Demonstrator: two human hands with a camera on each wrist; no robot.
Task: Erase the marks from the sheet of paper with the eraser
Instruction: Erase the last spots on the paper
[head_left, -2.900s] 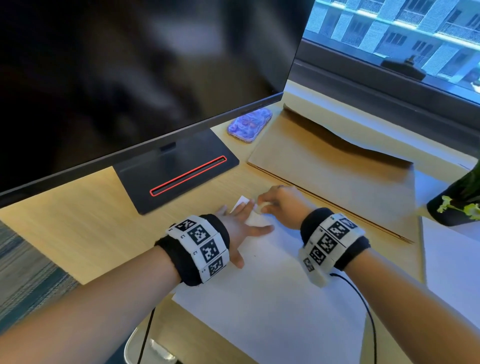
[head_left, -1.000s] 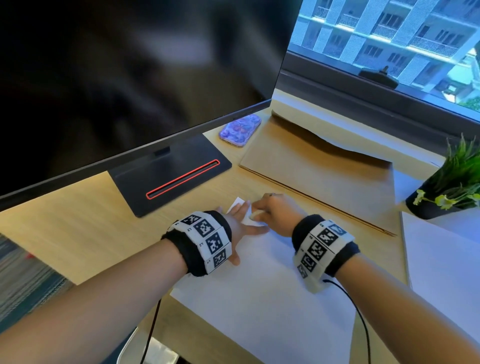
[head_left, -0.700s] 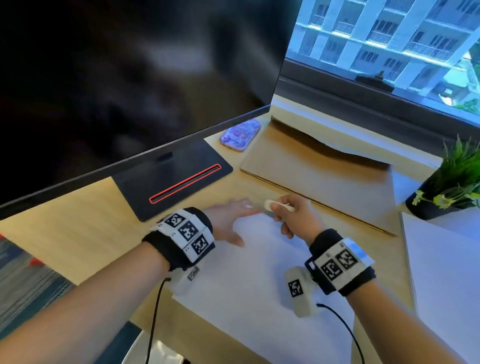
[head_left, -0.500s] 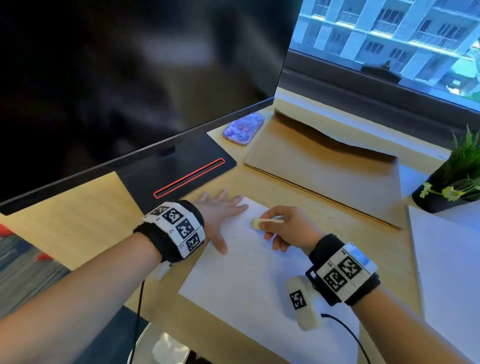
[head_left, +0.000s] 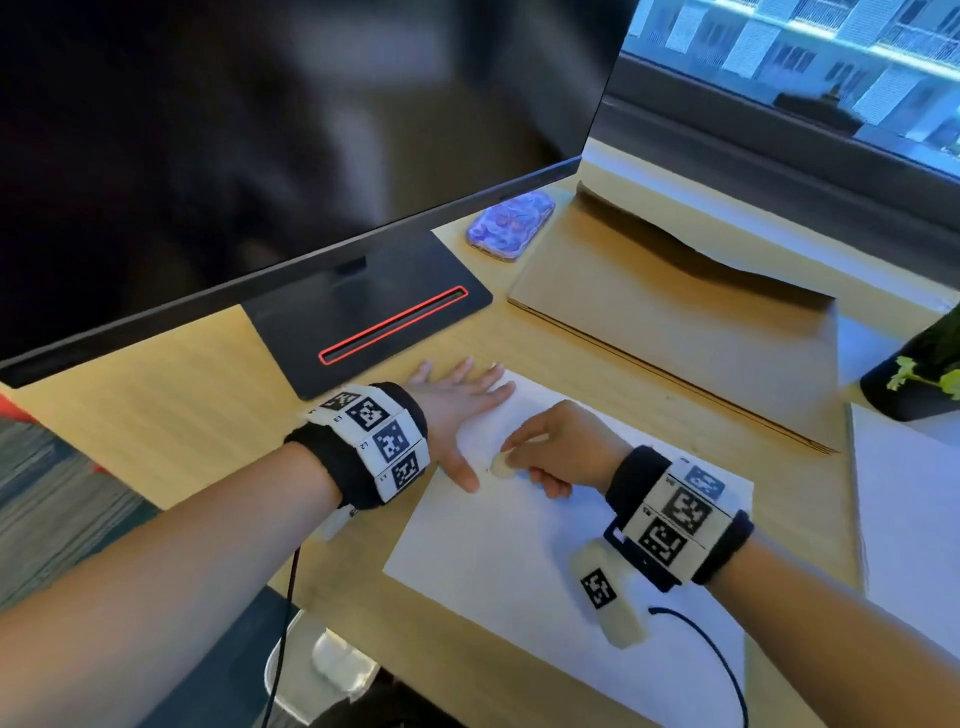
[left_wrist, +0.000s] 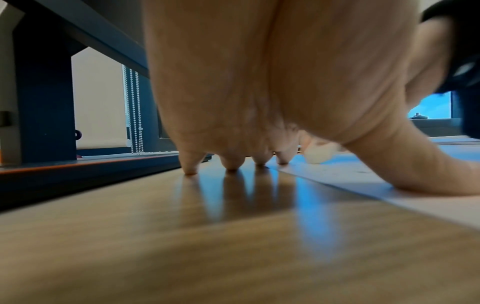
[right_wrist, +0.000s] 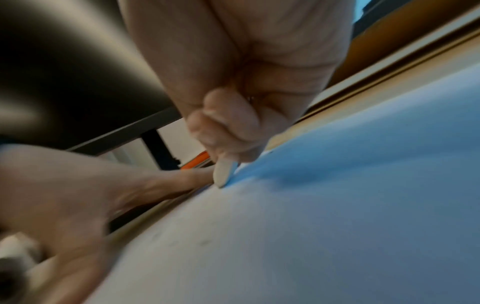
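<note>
A white sheet of paper (head_left: 519, 561) lies on the wooden desk in front of me. My right hand (head_left: 558, 447) pinches a small white eraser (head_left: 501, 467) and holds its tip down on the sheet near the left edge. In the right wrist view the eraser (right_wrist: 224, 171) touches the paper (right_wrist: 311, 216) under the curled fingers. My left hand (head_left: 457, 402) lies flat with spread fingers, its thumb and index finger on the sheet's far left corner, the other fingertips (left_wrist: 191, 164) on the desk. Faint marks show by the eraser; they are too small to read.
A black monitor stand (head_left: 363, 317) with a red-lit slot is just beyond my left hand. A brown cardboard sheet (head_left: 675, 332) and a purple phone (head_left: 511, 223) lie behind the paper. A potted plant (head_left: 919, 374) and more white paper (head_left: 909, 509) sit at the right.
My right hand has turned and slid the eraser from the sheet's far corner back and left along its edge. My left hand shifted left, fingers spread partly onto the desk.
</note>
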